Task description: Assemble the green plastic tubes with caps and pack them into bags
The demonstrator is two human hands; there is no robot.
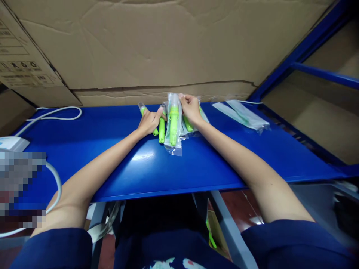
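Near the back of the blue table lie several bright green sticks with clear tips. My left hand (150, 121) is closed around the upper part of an unbagged green stick (162, 131), its fingertips partly hidden. Another unbagged stick (142, 107) lies under that hand, its clear tip pointing up and left. Just to the right is a clear plastic bag (176, 151) with a green stick (174, 129) inside. At this bag's upper right edge, my right hand (190, 107) pinches with thumb and fingers. Beneath the right wrist lies a further bagged green stick (188, 124), partly covered.
Clear bags with pale strips (244, 115) lie to the right on the blue table (134, 168). Brown cardboard (168, 48) stands behind, and a blue frame (291, 63) borders the right. White cable (60, 112) and a white device (14, 143) are at left.
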